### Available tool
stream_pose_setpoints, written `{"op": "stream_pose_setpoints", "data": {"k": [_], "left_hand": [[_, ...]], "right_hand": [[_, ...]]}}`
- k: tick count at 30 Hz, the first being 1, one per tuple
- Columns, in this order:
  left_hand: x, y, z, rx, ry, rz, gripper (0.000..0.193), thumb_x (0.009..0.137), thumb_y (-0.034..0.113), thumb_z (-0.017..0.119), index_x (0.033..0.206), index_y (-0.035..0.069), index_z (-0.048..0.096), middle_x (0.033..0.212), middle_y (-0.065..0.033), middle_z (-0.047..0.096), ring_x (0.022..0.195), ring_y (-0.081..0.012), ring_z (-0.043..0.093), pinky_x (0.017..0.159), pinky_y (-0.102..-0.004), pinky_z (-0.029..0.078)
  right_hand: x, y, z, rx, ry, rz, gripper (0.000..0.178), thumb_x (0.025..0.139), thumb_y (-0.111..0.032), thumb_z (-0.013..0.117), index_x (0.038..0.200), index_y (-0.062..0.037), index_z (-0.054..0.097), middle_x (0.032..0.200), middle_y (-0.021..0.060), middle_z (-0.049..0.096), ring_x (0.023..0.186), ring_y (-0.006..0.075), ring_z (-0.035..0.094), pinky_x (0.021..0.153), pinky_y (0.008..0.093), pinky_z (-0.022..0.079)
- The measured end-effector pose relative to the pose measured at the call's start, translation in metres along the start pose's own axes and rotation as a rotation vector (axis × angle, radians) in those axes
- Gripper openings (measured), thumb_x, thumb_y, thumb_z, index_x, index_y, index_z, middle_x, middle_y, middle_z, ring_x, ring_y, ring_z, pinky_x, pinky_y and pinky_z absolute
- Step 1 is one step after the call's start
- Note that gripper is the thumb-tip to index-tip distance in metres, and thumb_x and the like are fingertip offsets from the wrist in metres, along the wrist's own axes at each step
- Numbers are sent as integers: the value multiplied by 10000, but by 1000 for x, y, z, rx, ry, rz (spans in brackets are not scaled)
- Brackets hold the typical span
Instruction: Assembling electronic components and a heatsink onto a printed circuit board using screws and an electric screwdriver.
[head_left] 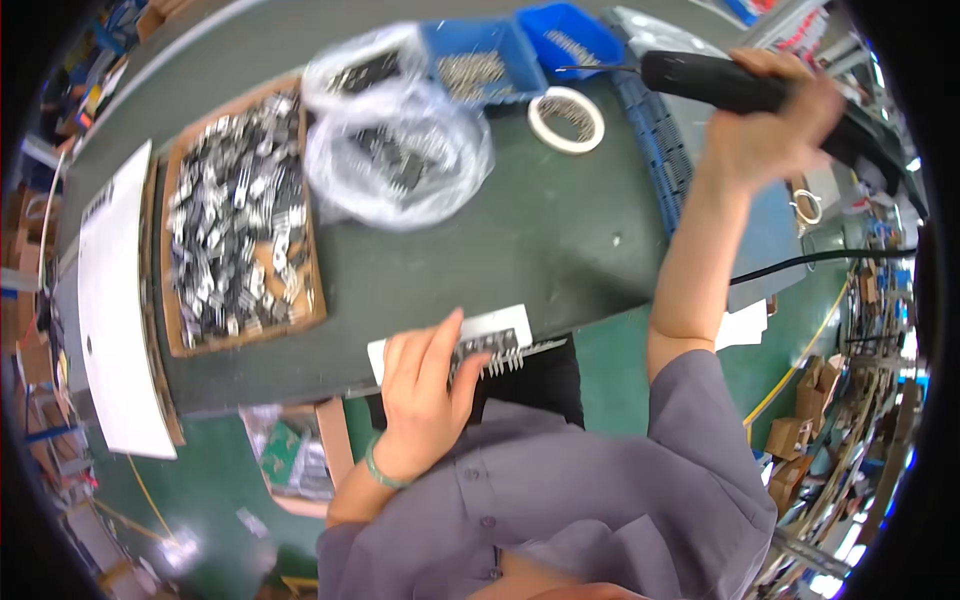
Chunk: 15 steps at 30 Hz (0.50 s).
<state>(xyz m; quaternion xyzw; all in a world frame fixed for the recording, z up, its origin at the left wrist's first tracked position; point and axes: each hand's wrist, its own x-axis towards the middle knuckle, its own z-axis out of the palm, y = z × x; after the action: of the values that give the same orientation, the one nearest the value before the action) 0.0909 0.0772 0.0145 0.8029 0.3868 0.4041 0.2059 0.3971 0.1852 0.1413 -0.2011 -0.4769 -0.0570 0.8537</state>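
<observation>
At the table's near edge my left hand (418,390) grips a white strip-shaped block (500,321), with the thumb and fingers on either side. A dark part (486,343) with a row of metal prongs lies along the block, partly hidden by the fingers. Out to the far right, my right hand (775,125) is wrapped round a black electric screwdriver (710,80), slightly blurred. Its thin bit points left, over the near side of a blue bin (590,25) of small metal screws. The driver's black cable (830,257) runs off to the right.
An open cardboard tray (312,260) of black-and-metal parts stands at left. Beside it lie plastic bags (440,195) with dark parts. Farther back is another blue bin (515,60) with small metal pieces, near a white ring-shaped dish (538,125). A white panel (115,320) borders the left side.
</observation>
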Motion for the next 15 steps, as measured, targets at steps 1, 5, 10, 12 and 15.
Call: {"op": "stream_pose_setpoints", "data": {"k": [1,5,10,12,15], "left_hand": [[1,1,-1,-10,6,-19,518,705,-17,764,1194,-21,594,842,-104,640,754,-259,586,699,-346,457],[-2,-3,4,-77,77,-71,624,711,35,795,1272,-56,537,812,-83,629,699,-209,540,641,-317,445],[5,-4,2,-153,88,-85,585,707,10,793,1248,-10,571,820,-58,672,673,-159,539,626,-278,444],[2,-6,1,-162,75,-90,500,722,-7,776,1192,-6,605,826,-65,681,674,-160,556,628,-277,447],[3,-5,2,-162,125,-97,247,730,-43,750,961,-4,672,748,-80,659,633,-207,575,570,-311,458]], "right_hand": [[2,-15,-14,129,-64,178,313,855,-319,657,825,-34,530,703,108,611,557,220,569,575,403,522],[-25,-90,-6,360,-41,604,363,637,-399,773,792,-119,601,707,-2,514,619,118,496,654,307,383],[-56,-115,1,608,-367,665,487,904,-530,614,1077,-85,519,872,0,533,704,158,528,635,336,389],[-54,-124,-1,716,-235,776,311,726,-377,745,861,-144,590,778,-59,573,659,85,533,653,267,368],[-53,-128,1,792,-155,851,240,633,-286,813,739,-169,632,722,-80,603,634,50,544,659,221,370]]}}
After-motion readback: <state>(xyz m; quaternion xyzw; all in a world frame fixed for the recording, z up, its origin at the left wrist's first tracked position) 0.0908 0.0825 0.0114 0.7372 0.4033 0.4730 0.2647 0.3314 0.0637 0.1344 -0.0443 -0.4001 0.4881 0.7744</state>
